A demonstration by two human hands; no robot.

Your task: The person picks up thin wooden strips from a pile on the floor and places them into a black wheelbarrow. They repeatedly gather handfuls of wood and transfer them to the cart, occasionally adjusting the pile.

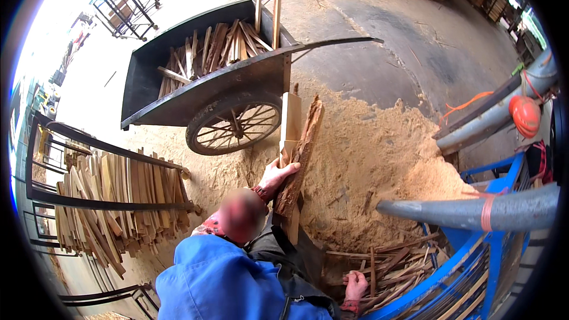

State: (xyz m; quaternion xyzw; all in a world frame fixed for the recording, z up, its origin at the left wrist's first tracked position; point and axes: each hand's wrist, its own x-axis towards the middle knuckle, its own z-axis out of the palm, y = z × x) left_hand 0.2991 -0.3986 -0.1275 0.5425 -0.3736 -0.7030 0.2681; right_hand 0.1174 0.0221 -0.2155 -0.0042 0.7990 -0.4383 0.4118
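My left hand (pixel 276 176) is closed round a small bundle of wood held upright in front of me. In it are a rough bark-edged slab (pixel 301 157) and paler wood strips (pixel 290 120). Low on the right, my right hand (pixel 355 285) reaches down to a heap of thin wood offcuts (pixel 409 266). Its fingers are curled in, and what they grip, if anything, is too small to make out. A short upright stick (pixel 373 271) stands right beside that hand.
A dark metal handcart (pixel 201 92) with spoked wheel, loaded with wood strips, stands ahead. At left, a black metal rack (pixel 106 201) holds stacked strips. Sawdust (pixel 367 166) covers the floor. Grey pipes (pixel 468 213) and a blue metal frame (pixel 441 278) border the right.
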